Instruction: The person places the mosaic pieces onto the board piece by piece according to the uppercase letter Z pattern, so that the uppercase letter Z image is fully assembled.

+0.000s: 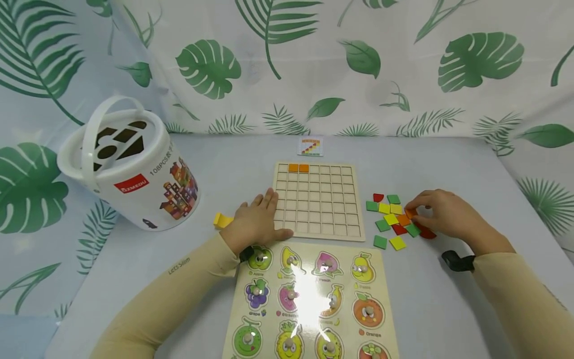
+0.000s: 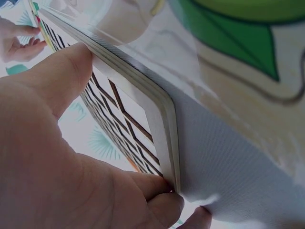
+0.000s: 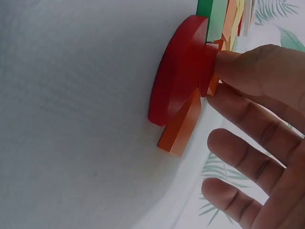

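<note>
A pale wooden grid board [image 1: 360, 219] lies flat, with two orange square tiles [image 1: 298, 168] side by side in its top row. My left hand [image 1: 257, 219] rests at the board's lower left corner, fingers spread along the left edge and thumb on the near edge. In the left wrist view the thumb [image 2: 78, 59] touches the board's rim. My right hand [image 1: 441, 212] is over a loose pile of coloured pieces, thumb and forefinger pinching an orange tile [image 1: 410, 213]. Beside those fingertips, a red rounded piece [image 3: 174, 71] leans against an orange piece [image 3: 183, 124].
Green tiles [image 1: 380, 242], yellow tiles [image 1: 397, 243] and red pieces lie right of the board. A fruit puzzle board [image 1: 309, 249] lies nearest me. A white bucket [image 1: 134, 199] stands at left, a small yellow block [image 1: 220, 221] beside it. A pattern card [image 1: 310, 146] lies behind the grid.
</note>
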{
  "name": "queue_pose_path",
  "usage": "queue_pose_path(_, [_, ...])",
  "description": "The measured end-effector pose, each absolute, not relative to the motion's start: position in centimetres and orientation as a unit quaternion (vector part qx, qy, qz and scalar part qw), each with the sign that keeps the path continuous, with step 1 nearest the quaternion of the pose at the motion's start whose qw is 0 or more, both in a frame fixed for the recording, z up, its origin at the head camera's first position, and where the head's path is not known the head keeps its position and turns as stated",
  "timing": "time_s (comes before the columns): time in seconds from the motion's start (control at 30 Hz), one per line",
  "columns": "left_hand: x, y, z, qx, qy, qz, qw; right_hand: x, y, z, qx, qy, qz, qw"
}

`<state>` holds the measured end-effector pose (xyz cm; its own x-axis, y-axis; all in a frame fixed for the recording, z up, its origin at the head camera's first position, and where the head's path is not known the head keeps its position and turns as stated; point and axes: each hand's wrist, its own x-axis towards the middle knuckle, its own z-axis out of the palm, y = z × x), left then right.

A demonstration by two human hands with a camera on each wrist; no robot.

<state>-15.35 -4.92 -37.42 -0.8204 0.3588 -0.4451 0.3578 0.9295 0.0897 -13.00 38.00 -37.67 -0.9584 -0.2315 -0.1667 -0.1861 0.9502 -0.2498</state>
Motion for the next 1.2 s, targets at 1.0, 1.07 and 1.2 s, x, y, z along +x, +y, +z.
queue_pose_path(1.0, [-15.2,-5.2,-37.2,0.184,0.954,0.007,0.238,-17.6,33.2,-37.4,-0.11,0.982,-0.139,0.063])
queue_pose_path(1.07, [-15.3,-5.2,-37.2,0.184,0.954,0.004,0.235,-18.7,32.4,-37.5,-0.11,0.981,-0.147,0.064])
queue_pose_path(1.2, [-15.4,-5.1,-37.5,0.189,0.955,0.003,0.23,-20.7,30.7,-37.8,-0.111,0.977,-0.167,0.07])
